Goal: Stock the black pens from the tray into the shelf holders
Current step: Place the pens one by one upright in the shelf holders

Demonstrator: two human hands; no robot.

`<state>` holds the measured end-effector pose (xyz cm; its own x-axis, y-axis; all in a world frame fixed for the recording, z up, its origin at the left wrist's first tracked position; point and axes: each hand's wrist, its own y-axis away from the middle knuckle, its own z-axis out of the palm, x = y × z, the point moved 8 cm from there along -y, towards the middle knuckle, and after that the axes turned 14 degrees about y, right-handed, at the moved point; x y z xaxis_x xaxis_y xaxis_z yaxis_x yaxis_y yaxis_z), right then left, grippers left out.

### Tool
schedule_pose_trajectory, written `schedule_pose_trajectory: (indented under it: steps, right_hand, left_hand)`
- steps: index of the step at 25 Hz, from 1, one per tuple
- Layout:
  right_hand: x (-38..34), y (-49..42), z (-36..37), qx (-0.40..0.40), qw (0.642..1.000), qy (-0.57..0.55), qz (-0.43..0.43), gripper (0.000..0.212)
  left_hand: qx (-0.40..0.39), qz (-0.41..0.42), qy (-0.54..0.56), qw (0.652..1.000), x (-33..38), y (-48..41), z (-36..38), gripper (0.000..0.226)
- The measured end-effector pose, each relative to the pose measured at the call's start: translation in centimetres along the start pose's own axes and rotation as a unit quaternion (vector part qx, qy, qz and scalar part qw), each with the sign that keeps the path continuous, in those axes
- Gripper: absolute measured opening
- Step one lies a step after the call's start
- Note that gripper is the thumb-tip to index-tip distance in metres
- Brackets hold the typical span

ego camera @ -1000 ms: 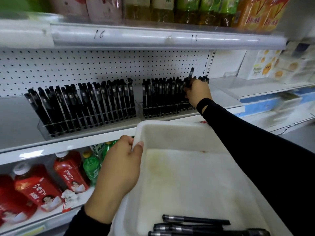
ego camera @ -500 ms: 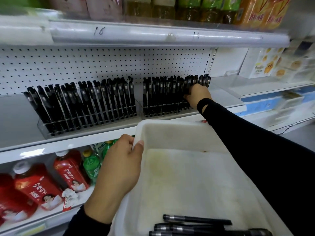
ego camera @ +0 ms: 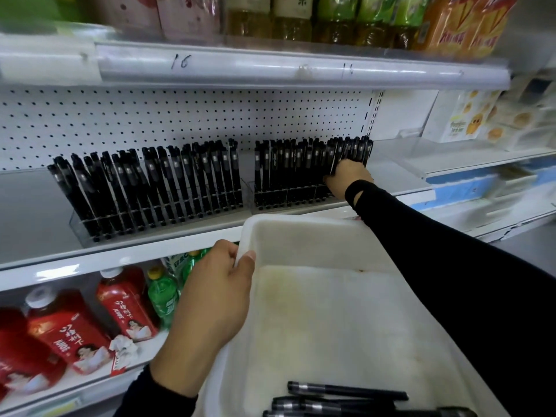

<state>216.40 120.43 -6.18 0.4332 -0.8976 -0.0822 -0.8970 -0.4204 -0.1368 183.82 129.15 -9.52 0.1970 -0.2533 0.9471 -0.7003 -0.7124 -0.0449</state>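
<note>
My left hand [ego camera: 210, 296] grips the near-left rim of a white tray [ego camera: 301, 227], thumb inside the edge. A few black pens [ego camera: 346, 397] lie at the tray's near end. On the shelf stand two clear holders packed with upright black pens, the left holder [ego camera: 150, 182] and the right holder [ego camera: 288, 173]. My right hand [ego camera: 350, 179] reaches over the tray to the right end of the right holder. Its fingers are curled round a black pen [ego camera: 332, 164] standing among the others there.
A perforated white back panel [ego camera: 180, 121] rises behind the holders. Drink bottles [ego camera: 120, 302] fill the shelf below and more bottles [ego camera: 301, 19] the shelf above. The shelf's front edge [ego camera: 120, 257] runs just beyond the tray. Snack boxes [ego camera: 472, 118] sit at the right.
One second ago my right hand held a pen raised above the right holder. It has since lowered the pen down into the row and sunk with it. My left hand and tray stayed put.
</note>
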Motion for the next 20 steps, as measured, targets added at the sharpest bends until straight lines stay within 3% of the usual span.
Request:
schedule_pose_trajectory:
  steps: [3,9,11,17,20]
  right_hand:
    - [0.9,1.1,-1.8,0.024,1.0,-0.013,0.009,0.036]
    - [-0.3,9.5,-6.7,0.152,0.981,-0.009,-0.117,0.016]
    - [-0.1,12.3,-6.5,0.163,0.976,-0.002,-0.145,0.015]
    - [-0.7,16.1,-6.2,0.138,0.965,-0.008,-0.222,0.015]
    - [-2.5,19.3,-4.7,0.02,0.945,0.006,-0.326,0.015]
  left_hand:
    - [-0.006,0.003,0.002,1.0,0.0,0.1,-0.1,0.023]
    - [-0.003,0.012,-0.01,1.0,0.2,-0.2,-0.2,0.025]
    - [-0.005,0.013,-0.02,1.0,0.4,0.1,0.0,0.026]
    - [0.001,0.025,-0.027,0.999,0.6,0.6,0.0,0.029]
    - [0.005,0.019,-0.024,1.0,0.5,0.7,-0.2,0.029]
